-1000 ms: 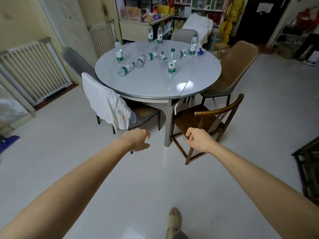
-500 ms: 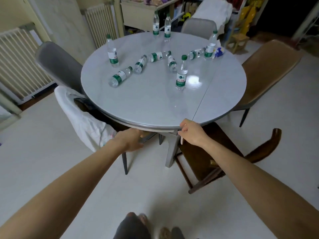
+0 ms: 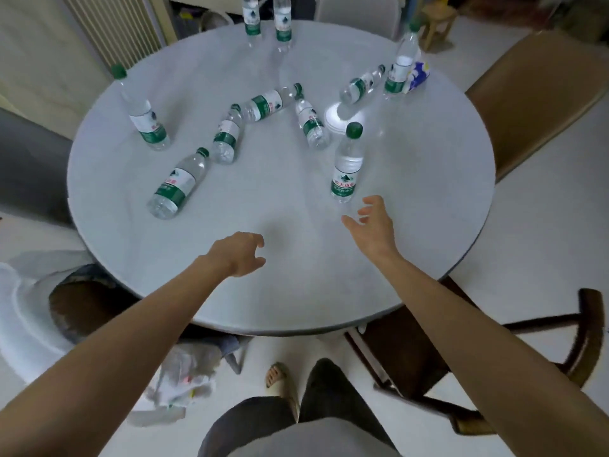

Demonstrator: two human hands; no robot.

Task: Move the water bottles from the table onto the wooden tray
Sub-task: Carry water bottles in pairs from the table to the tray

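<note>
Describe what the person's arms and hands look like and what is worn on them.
Both forearms are bare up to the picture's edge, with no sleeves in view. The left hand and right hand wear no gloves. No watch, bracelet or ring shows on the wrists or fingers, and no marks are visible on the arms.

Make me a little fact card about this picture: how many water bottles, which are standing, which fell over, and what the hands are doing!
bottles on table: ten
standing: five, including the nearest standing bottle, one at the left and two at the far edge
lying down: five, including the nearest lying bottle
table: round, pale grey
right hand: fingers spread, just short of the nearest standing bottle, not touching it
left hand: over the table, fingers loosely curled, holding nothing
wooden tray: not in view
</note>
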